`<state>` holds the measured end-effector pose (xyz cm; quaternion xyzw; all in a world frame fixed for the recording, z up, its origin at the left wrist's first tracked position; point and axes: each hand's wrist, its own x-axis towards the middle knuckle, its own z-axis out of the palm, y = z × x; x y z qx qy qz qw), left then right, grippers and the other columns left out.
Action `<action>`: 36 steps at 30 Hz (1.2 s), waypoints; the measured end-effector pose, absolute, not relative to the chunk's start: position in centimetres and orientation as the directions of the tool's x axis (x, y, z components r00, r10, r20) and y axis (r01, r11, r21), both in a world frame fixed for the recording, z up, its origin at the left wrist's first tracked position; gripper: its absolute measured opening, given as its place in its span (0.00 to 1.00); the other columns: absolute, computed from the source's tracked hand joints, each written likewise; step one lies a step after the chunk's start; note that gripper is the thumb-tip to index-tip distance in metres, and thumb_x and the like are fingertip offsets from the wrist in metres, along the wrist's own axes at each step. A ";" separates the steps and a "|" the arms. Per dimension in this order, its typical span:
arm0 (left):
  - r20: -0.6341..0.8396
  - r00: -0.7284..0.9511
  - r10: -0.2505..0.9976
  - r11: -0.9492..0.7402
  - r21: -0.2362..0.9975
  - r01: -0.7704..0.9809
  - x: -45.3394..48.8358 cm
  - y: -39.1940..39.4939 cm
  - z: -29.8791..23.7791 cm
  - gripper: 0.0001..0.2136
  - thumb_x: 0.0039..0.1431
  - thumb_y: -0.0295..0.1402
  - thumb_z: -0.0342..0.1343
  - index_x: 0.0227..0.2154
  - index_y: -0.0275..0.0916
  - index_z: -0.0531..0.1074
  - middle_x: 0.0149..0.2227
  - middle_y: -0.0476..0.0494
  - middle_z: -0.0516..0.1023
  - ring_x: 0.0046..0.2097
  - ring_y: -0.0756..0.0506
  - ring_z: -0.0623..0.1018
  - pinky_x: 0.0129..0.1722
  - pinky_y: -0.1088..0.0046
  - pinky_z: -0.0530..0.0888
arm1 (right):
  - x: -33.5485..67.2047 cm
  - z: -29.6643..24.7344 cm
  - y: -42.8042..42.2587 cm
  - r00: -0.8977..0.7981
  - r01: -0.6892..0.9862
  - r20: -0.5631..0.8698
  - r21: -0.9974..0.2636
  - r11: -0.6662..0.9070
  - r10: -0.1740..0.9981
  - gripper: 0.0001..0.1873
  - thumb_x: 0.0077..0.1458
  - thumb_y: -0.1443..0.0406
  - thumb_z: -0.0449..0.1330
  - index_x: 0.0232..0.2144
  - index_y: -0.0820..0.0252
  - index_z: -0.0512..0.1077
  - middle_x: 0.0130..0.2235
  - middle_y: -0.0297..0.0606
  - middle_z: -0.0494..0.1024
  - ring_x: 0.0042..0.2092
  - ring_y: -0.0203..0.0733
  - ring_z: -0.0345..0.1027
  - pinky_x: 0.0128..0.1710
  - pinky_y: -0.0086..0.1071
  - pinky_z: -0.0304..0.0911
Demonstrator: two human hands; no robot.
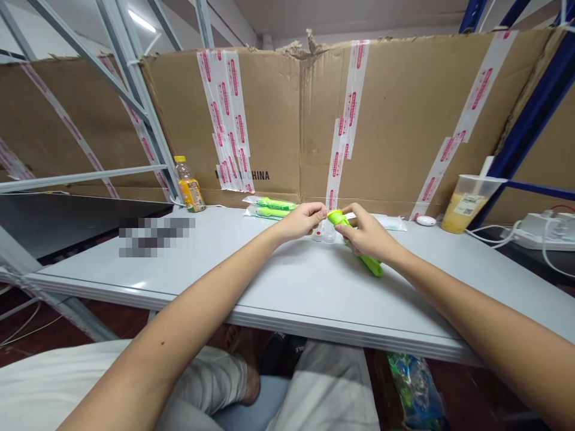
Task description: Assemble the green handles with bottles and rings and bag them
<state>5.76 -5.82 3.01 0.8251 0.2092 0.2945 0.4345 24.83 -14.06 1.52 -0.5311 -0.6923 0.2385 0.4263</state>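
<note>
Your left hand (302, 220): closed in a pinch, thumb and fingertips on the upper end of the one green stick (374, 266) you are working on.
Your right hand (368, 236): wrapped around the middle of that same green stick, so only its two ends show past your fingers.
Green stick: one, held over the white table (179, 269) near its far edge. It is tilted, with the lower end down towards you on the right and the upper end between your two hands. Whether the lower end touches the table, you cannot tell.
Small caps (329, 233): two, standing on the table just below your left hand's fingertips. One is clear and one is white with a red mark.
Wrapped green sticks (269, 203): two, in clear packets, lying side by side just beyond your left hand against the cardboard wall (404, 120).
Clear wrapper (392, 223): one, flat on the table behind your right hand.
Bottle (190, 187): one, with yellow drink and a yellow cap, upright at the far left of the table.
Cup (467, 205): one, clear plastic with yellow drink and a straw, at the far right.
White puck (426, 220): one, small and round, just left of the cup.
Power strip (539, 230): one, white, with cables, right of the cup and off the table.
Blurred patch: one, on the left of the table; what it covers, you cannot tell.
</note>
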 end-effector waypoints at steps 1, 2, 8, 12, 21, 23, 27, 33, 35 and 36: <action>0.316 0.739 0.595 -0.551 0.830 0.089 5.8 -5.8 3.0 0.25 0.56 0.59 0.54 0.31 0.38 0.65 0.22 0.54 0.60 0.22 0.55 0.58 0.21 0.77 0.56 | 24.7 1.6 -14.1 -0.049 0.491 0.297 -0.824 0.282 0.954 0.15 0.57 0.56 0.59 0.43 0.52 0.60 0.25 0.28 0.70 0.21 0.35 0.60 0.20 0.28 0.56; 0.325 0.738 0.591 -0.563 0.822 0.088 5.9 -5.8 3.0 0.25 0.57 0.59 0.54 0.31 0.38 0.65 0.22 0.54 0.61 0.22 0.55 0.58 0.21 0.77 0.56 | 24.6 1.8 -14.1 -0.032 0.448 0.256 -0.860 0.243 0.966 0.15 0.56 0.57 0.60 0.42 0.52 0.60 0.24 0.27 0.68 0.20 0.35 0.59 0.18 0.28 0.55; 0.352 0.724 0.594 -0.572 0.817 0.072 6.1 -6.0 3.1 0.24 0.57 0.57 0.55 0.31 0.38 0.65 0.22 0.54 0.60 0.22 0.54 0.59 0.21 0.77 0.57 | 24.0 2.7 -14.5 0.033 0.178 0.163 -0.972 0.155 0.986 0.17 0.54 0.60 0.63 0.41 0.51 0.59 0.22 0.25 0.65 0.18 0.33 0.55 0.15 0.26 0.51; 0.342 0.718 0.607 -0.570 0.816 0.093 6.2 -6.1 3.1 0.24 0.58 0.58 0.54 0.29 0.39 0.64 0.20 0.56 0.58 0.20 0.55 0.59 0.20 0.77 0.58 | 23.8 3.1 -15.0 0.044 0.019 0.137 -0.990 0.137 0.990 0.18 0.53 0.61 0.64 0.42 0.51 0.60 0.24 0.27 0.68 0.19 0.32 0.55 0.16 0.26 0.51; 0.396 0.714 0.577 -0.575 0.818 0.011 7.0 -7.2 3.1 0.20 0.58 0.51 0.57 0.31 0.37 0.67 0.19 0.56 0.59 0.20 0.55 0.59 0.20 0.77 0.57 | 23.7 2.8 -14.5 0.068 0.062 0.113 -0.992 0.108 0.991 0.27 0.51 0.57 0.66 0.44 0.50 0.53 0.23 0.25 0.67 0.18 0.33 0.54 0.16 0.26 0.50; 0.391 0.716 0.578 -0.535 0.845 -0.030 7.1 -7.5 3.2 0.18 0.58 0.48 0.59 0.30 0.36 0.68 0.18 0.57 0.58 0.20 0.55 0.57 0.20 0.77 0.55 | 23.7 2.3 -14.2 0.046 0.193 0.160 -0.970 0.148 0.986 0.27 0.52 0.55 0.65 0.44 0.50 0.52 0.22 0.24 0.65 0.18 0.34 0.54 0.17 0.27 0.51; 0.401 0.696 0.596 -0.529 0.848 -0.036 6.9 -7.9 4.1 0.16 0.55 0.44 0.61 0.30 0.34 0.73 0.17 0.56 0.59 0.21 0.55 0.57 0.22 0.76 0.55 | 23.9 1.6 -13.8 -0.035 0.535 0.304 -0.799 0.275 0.952 0.21 0.57 0.54 0.59 0.45 0.52 0.52 0.24 0.26 0.65 0.22 0.38 0.58 0.22 0.31 0.56; 0.330 0.685 0.650 -0.511 0.857 0.073 5.9 -7.5 5.1 0.17 0.49 0.43 0.66 0.32 0.31 0.79 0.18 0.53 0.64 0.21 0.56 0.57 0.22 0.74 0.52 | 24.8 1.6 -14.0 -0.275 0.732 0.404 -0.500 0.463 0.872 0.21 0.60 0.58 0.53 0.51 0.59 0.53 0.28 0.33 0.71 0.30 0.45 0.65 0.32 0.36 0.57; 0.303 0.691 0.656 -0.499 0.861 0.095 5.7 -7.3 5.0 0.17 0.49 0.42 0.66 0.32 0.30 0.80 0.18 0.53 0.63 0.21 0.56 0.56 0.22 0.74 0.51 | 25.1 1.7 -14.2 -0.361 0.724 0.396 -0.452 0.522 0.844 0.22 0.61 0.57 0.53 0.53 0.60 0.54 0.28 0.34 0.71 0.31 0.45 0.64 0.33 0.36 0.57; 0.284 0.700 0.655 -0.488 0.867 0.105 5.7 -7.2 4.9 0.16 0.48 0.41 0.66 0.32 0.31 0.80 0.18 0.53 0.62 0.21 0.56 0.55 0.22 0.74 0.50 | 25.2 1.7 -14.2 -0.397 0.717 0.392 -0.432 0.547 0.830 0.22 0.61 0.57 0.52 0.53 0.60 0.54 0.28 0.34 0.70 0.31 0.45 0.64 0.33 0.36 0.56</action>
